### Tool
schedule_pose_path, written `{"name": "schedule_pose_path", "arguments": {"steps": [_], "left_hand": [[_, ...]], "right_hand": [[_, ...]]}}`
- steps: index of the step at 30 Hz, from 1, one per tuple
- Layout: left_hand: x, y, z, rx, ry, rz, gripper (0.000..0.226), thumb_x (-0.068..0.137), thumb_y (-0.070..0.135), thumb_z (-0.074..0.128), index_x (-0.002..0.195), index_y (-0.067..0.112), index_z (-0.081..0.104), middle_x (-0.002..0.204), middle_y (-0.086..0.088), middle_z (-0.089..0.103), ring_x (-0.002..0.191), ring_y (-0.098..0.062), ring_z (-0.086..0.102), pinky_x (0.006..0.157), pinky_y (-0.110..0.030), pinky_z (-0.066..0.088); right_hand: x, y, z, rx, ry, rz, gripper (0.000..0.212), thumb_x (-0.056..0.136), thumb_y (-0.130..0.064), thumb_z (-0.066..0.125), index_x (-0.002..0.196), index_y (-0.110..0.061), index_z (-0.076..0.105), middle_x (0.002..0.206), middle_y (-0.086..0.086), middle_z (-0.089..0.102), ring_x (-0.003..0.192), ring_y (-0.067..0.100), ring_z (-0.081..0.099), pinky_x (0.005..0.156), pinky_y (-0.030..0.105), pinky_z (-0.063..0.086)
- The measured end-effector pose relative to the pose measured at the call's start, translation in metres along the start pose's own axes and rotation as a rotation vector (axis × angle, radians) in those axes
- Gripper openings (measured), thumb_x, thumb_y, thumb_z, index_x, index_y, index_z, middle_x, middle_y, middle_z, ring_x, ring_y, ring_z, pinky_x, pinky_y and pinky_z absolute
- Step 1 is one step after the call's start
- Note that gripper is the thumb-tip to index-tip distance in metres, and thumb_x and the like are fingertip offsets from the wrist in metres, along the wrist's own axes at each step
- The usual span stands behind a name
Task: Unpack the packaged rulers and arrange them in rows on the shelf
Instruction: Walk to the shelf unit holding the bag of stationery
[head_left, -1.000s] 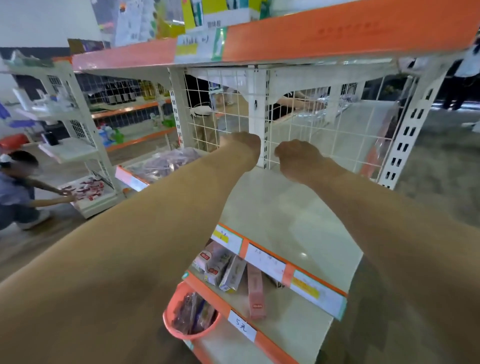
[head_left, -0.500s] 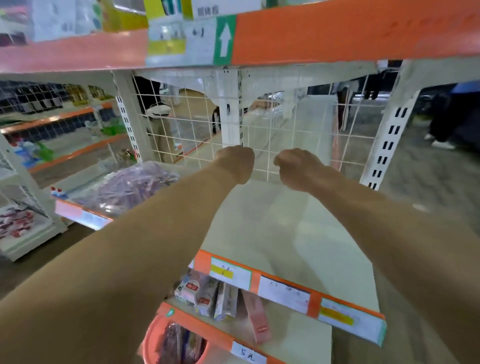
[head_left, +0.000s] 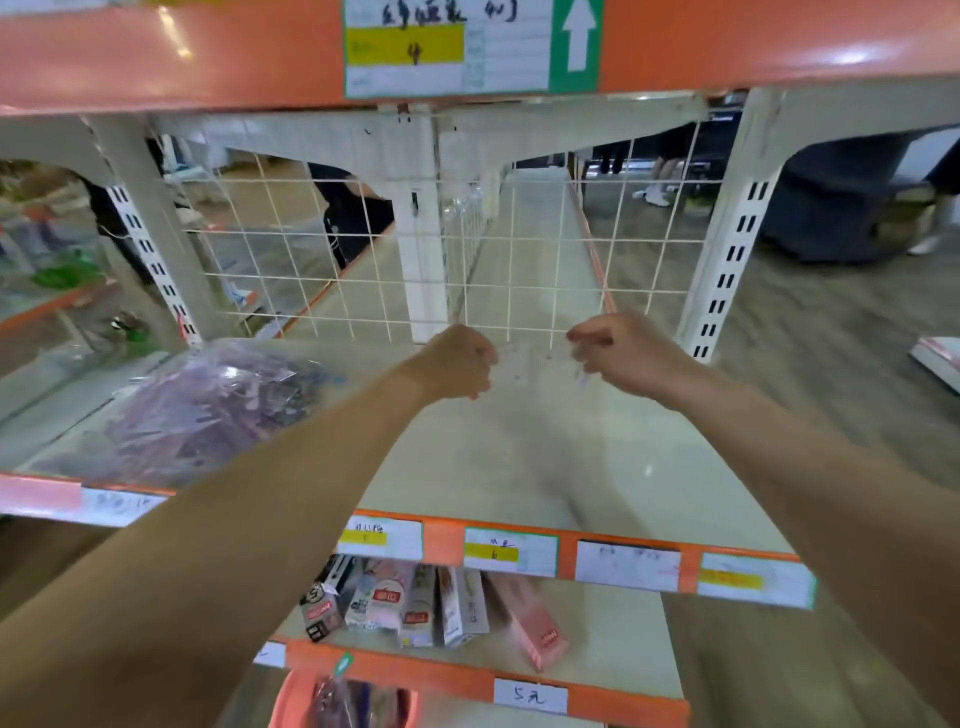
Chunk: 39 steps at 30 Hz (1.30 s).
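A clear ruler (head_left: 537, 359), blurred and barely discernible, is pinched between the curled left hand (head_left: 457, 364) and right hand (head_left: 626, 354).

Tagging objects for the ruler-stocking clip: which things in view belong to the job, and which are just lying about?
Job:
left hand and right hand, pinching a faint clear ruler between them
shelf
bag of purple packs, at left

Lying about:
boxes on the lower shelf
price tags
mesh at the back
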<state>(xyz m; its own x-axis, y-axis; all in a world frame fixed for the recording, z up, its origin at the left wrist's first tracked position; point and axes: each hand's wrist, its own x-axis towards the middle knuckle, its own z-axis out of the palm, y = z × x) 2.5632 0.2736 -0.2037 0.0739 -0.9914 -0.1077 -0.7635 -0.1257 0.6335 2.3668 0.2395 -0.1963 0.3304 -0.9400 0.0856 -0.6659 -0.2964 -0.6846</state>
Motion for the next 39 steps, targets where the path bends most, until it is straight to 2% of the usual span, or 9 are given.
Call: {"name": "schedule_pose_path", "arguments": {"steps": [2,5,13,17,20,26,29,33,39], "left_hand": [[-0.003,-0.006,0.005,-0.099,-0.034,-0.028,0.021,0.097,0.012,0.043,0.104,0.005,0.062,0.079,-0.008,0.066,0.060,-0.015,0.062,0.055,-0.020,0.046],[-0.006,-0.016,0.010,-0.212,-0.042,-0.066,0.023,0.097,0.015,0.042,0.090,0.006,0.062,0.064,-0.006,0.058,0.052,-0.017,0.054,0.061,-0.029,0.052],[-0.018,-0.034,0.006,-0.537,-0.064,-0.196,0.019,0.098,0.015,0.048,0.091,0.009,0.063,0.062,-0.006,0.056,0.050,-0.016,0.051,0.060,-0.030,0.057],[-0.025,-0.034,0.007,-0.705,-0.126,-0.229,0.019,0.096,0.002,0.047,0.105,0.011,0.061,0.080,-0.010,0.072,0.055,-0.015,0.063,0.058,-0.025,0.055],[-0.029,-0.030,0.009,-0.778,-0.136,-0.244,0.023,0.095,-0.003,0.043,0.108,0.008,0.059,0.085,-0.012,0.072,0.051,-0.013,0.057,0.047,-0.022,0.044],[-0.029,-0.026,0.019,-0.967,-0.188,-0.310,0.023,0.098,0.002,0.037,0.106,0.008,0.058,0.081,-0.010,0.072,0.053,-0.014,0.054,0.043,-0.020,0.041],[-0.033,-0.024,0.022,-1.082,-0.258,-0.290,0.024,0.096,-0.002,0.036,0.110,0.008,0.053,0.095,-0.013,0.072,0.066,-0.019,0.066,0.054,-0.025,0.051],[-0.035,-0.025,0.022,-1.210,-0.302,-0.251,0.023,0.091,0.005,0.049,0.113,0.006,0.058,0.098,-0.013,0.071,0.086,-0.024,0.071,0.071,-0.033,0.059],[-0.032,-0.021,0.028,-1.092,-0.137,-0.263,0.013,0.099,0.010,0.046,0.095,0.013,0.058,0.084,-0.007,0.071,0.068,-0.018,0.069,0.059,-0.025,0.056]], "right_hand": [[-0.007,0.005,-0.002,0.280,-0.001,0.111,0.024,0.094,-0.009,0.053,0.116,-0.006,0.063,0.103,0.011,0.069,0.085,0.022,0.067,0.074,0.028,0.053],[-0.013,0.013,-0.005,0.518,-0.003,0.209,0.021,0.094,-0.014,0.056,0.111,-0.003,0.063,0.091,0.009,0.071,0.075,0.019,0.069,0.070,0.028,0.058],[-0.016,0.027,-0.002,0.767,0.037,0.311,0.010,0.090,-0.016,0.061,0.098,-0.010,0.063,0.076,0.002,0.073,0.052,0.007,0.061,0.050,0.019,0.046],[-0.019,0.033,0.001,1.028,0.006,0.313,0.012,0.090,-0.011,0.062,0.101,-0.008,0.066,0.081,0.006,0.072,0.067,0.011,0.068,0.059,0.020,0.056],[-0.022,0.033,0.003,1.148,-0.023,0.273,0.011,0.090,-0.004,0.060,0.099,-0.007,0.066,0.086,0.008,0.072,0.077,0.015,0.070,0.074,0.025,0.059],[-0.030,0.024,0.026,0.831,-0.014,0.072,0.021,0.088,0.004,0.059,0.101,-0.008,0.070,0.096,0.008,0.072,0.091,0.013,0.069,0.086,0.023,0.055],[-0.032,0.019,0.034,0.450,-0.047,-0.080,0.030,0.087,0.001,0.058,0.104,-0.021,0.068,0.095,-0.007,0.069,0.087,0.000,0.066,0.082,0.015,0.052],[-0.032,0.015,0.041,0.230,-0.188,-0.154,0.036,0.085,-0.004,0.061,0.117,-0.022,0.062,0.112,-0.006,0.062,0.082,0.011,0.068,0.076,0.029,0.056],[-0.029,0.010,0.044,0.296,-0.213,-0.149,0.026,0.087,-0.010,0.062,0.114,-0.013,0.063,0.095,0.000,0.068,0.081,0.017,0.069,0.079,0.033,0.057]]}}
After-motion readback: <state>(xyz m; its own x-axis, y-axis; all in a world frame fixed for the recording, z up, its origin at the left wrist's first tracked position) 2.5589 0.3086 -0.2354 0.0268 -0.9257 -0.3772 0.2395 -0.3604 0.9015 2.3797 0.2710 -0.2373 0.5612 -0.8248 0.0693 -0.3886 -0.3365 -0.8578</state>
